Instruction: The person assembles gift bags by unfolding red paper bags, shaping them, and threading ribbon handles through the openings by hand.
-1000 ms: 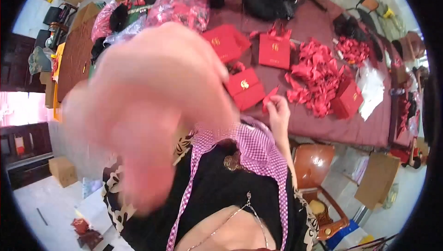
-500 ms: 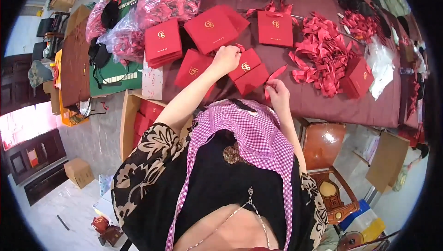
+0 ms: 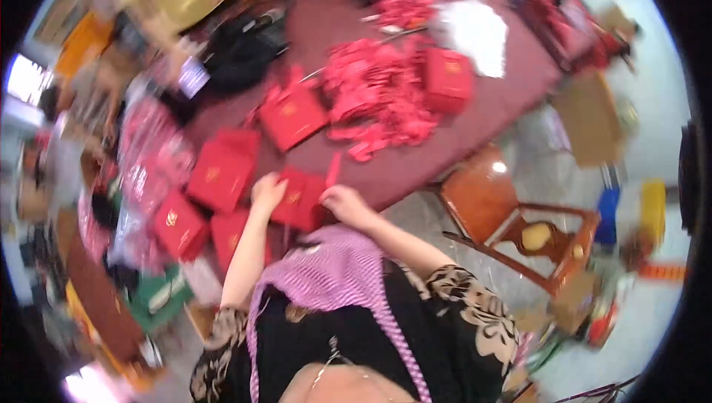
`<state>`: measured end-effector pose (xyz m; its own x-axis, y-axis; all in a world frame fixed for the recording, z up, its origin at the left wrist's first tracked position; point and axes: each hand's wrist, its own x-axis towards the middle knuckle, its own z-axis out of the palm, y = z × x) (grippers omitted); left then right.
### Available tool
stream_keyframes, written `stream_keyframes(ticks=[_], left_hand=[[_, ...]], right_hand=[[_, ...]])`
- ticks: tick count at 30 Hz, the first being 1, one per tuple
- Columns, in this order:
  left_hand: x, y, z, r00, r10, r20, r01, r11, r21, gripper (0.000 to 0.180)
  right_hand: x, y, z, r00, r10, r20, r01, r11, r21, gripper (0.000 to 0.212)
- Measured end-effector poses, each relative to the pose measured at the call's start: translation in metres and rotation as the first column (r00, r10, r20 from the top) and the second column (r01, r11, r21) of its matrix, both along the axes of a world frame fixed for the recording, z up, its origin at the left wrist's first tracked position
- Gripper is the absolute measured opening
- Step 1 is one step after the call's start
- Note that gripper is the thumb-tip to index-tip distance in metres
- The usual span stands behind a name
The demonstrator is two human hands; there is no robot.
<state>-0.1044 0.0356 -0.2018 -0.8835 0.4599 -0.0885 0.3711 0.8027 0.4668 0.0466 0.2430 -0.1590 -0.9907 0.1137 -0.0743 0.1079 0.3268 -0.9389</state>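
Matt paper, satiny cloth, crinkled plastic and polished wood.
From where I stand, the bags look like smooth, matt paper, their marks like metallic foil with a slight gleam. The ribbons seem to be soft cloth with a satin sheen. Wrinkled clear plastic makes the sacks glossy. The cover is dull cloth, the apron matt fabric. The chair is varnished wood, glinting; the chain shiny metal; the carton flat, matt cardboard.
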Motion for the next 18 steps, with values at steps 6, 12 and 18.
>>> stream_keyframes(ticks=[6, 12, 18], left_hand=[[0.002, 0.016, 0.020, 0.981, 0.066, 0.181, -0.075, 0.996, 0.043, 0.032], [-0.009, 0.010, 0.010, 0.973, 0.072, 0.219, -0.100, 0.987, 0.122, 0.028], [-0.007, 0.015, 0.010, 0.925, 0.066, 0.374, -0.196, 0.926, 0.322, 0.024]], right_hand=[[0.001, 0.004, -0.030, 0.998, 0.022, 0.051, -0.024, 0.999, 0.034, 0.010], [0.003, 0.003, -0.036, 1.000, 0.023, 0.017, -0.024, 0.999, 0.032, 0.011], [0.003, 0.006, -0.048, 0.999, 0.028, 0.020, -0.028, 1.000, -0.009, 0.010]])
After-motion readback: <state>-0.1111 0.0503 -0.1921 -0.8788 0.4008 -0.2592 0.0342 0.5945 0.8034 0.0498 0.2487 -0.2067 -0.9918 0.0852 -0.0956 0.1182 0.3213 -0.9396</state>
